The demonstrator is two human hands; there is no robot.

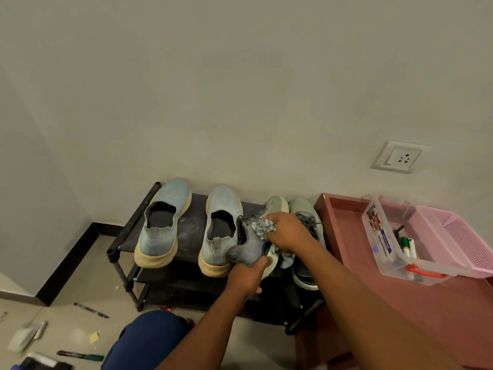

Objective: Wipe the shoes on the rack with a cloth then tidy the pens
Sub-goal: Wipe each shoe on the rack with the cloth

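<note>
A black shoe rack (190, 228) stands against the wall. Two blue slip-on shoes with cream soles (164, 222) (220, 228) sit on its top shelf. My left hand (249, 276) grips the heel of a grey laced shoe (252, 243), tilted on its side. My right hand (286, 232) holds a bunched grey checked cloth (264, 227) against that shoe's upper. Its pale green partner (306, 236) lies just right, partly hidden by my right arm. Pens lie on the floor: one dark pen (90, 310) and a green-capped marker (80, 355).
A reddish stool or table (344, 236) stands right of the rack, bearing a clear plastic box (384, 236) with markers and a pink basket (458, 236). A wall socket (400, 156) is above. My knee (149, 340) is low in front. Scraps and papers (26, 335) litter the floor.
</note>
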